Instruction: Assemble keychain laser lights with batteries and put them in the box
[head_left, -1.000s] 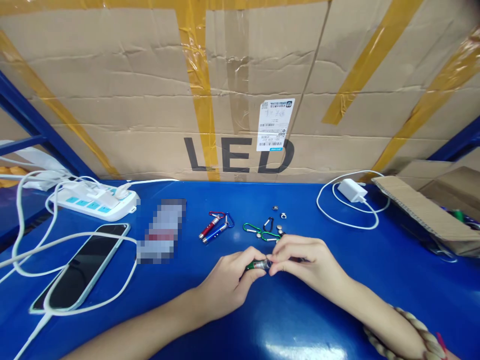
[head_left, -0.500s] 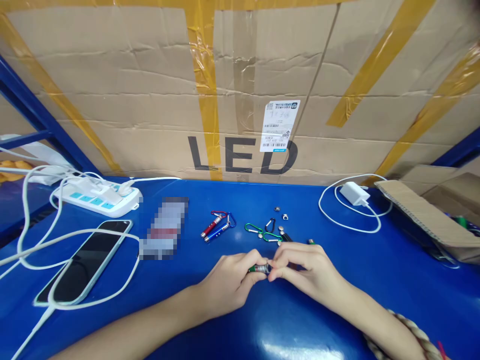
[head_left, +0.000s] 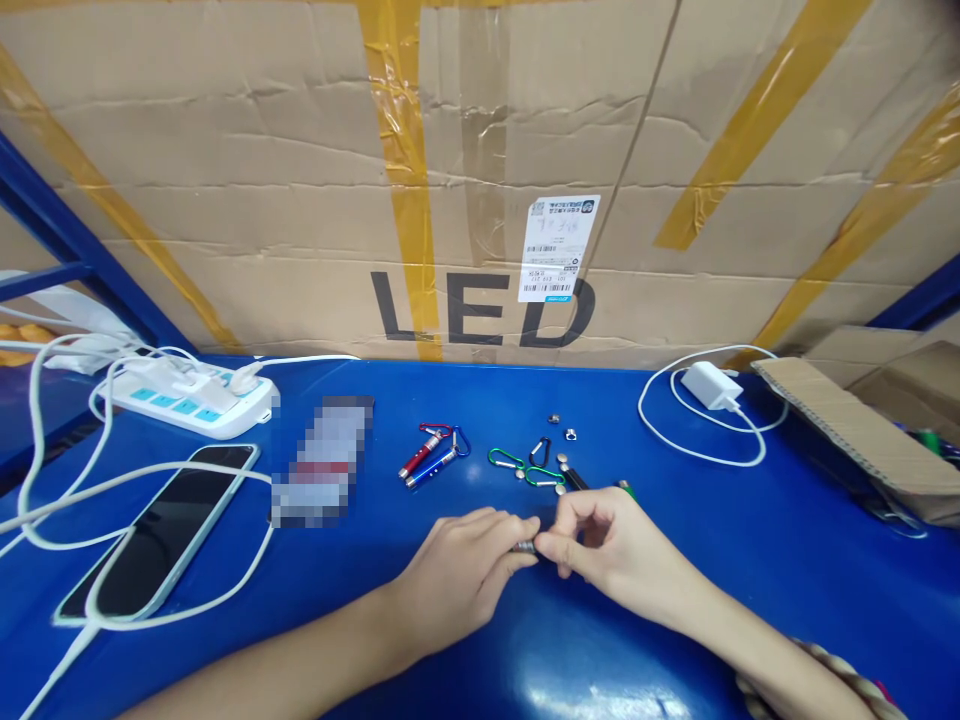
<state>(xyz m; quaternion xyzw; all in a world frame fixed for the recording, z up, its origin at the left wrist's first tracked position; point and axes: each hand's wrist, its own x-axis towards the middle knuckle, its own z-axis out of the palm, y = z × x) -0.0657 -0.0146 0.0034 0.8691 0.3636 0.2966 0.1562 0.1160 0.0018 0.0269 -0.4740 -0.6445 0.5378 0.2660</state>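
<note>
My left hand (head_left: 465,575) is closed round a small keychain flashlight (head_left: 525,547); only its silver tip shows between the fingers. My right hand (head_left: 607,545) pinches at that same tip with thumb and forefinger, the other fingers curled. Both hands rest low on the blue table (head_left: 420,660). Just beyond them lie a red flashlight (head_left: 418,455) and a blue flashlight (head_left: 431,467) with clips, green carabiners (head_left: 517,465), a black carabiner (head_left: 538,450) and tiny button cells (head_left: 553,419).
A phone (head_left: 157,530) with a white cable lies at the left, behind it a white power strip (head_left: 191,395). A blurred packet (head_left: 322,460) sits mid-left. A white charger (head_left: 709,385) and corrugated cardboard (head_left: 847,425) are at the right. A large LED carton (head_left: 480,180) walls the back.
Both hands have drawn slightly nearer and lower. The flashlight's green body, visible before, is now hidden in my left hand; only the silver tip shows.
</note>
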